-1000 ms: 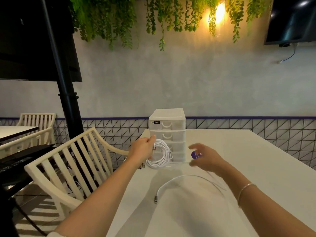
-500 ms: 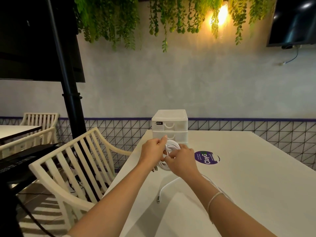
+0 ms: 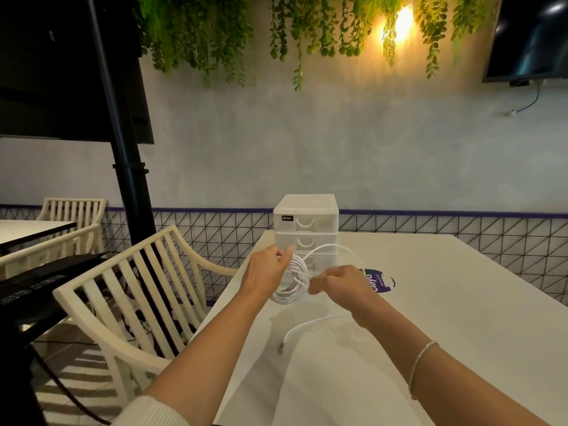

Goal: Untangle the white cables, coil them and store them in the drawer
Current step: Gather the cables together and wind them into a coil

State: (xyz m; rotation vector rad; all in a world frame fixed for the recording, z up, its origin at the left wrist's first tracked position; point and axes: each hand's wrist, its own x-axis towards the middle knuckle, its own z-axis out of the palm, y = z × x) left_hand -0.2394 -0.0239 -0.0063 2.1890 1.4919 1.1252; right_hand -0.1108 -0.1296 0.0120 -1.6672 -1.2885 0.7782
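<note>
Over the white table (image 3: 430,302) you were mostly done coiling: left hand (image 3: 266,269) gripped the coil (image 3: 292,287), right hand (image 3: 338,282) pinched the cable's loose tail (image 3: 307,329), and the drawer unit (image 3: 305,229) just behind sat closed, nothing stored.

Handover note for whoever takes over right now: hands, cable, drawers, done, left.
Left hand: grips the white cable coil, held up above the table.
Right hand: pinches the free strand at the coil; a loop arcs up over it.
Loose tail lies on the table, its plug end near the front edge.
Drawer unit stands behind the coil; all visible drawers look closed.
Done: most of the cable is coiled.
Left: wind in the loop and tail, open a drawer, put the coil inside. Only this one cable is visible.
</note>
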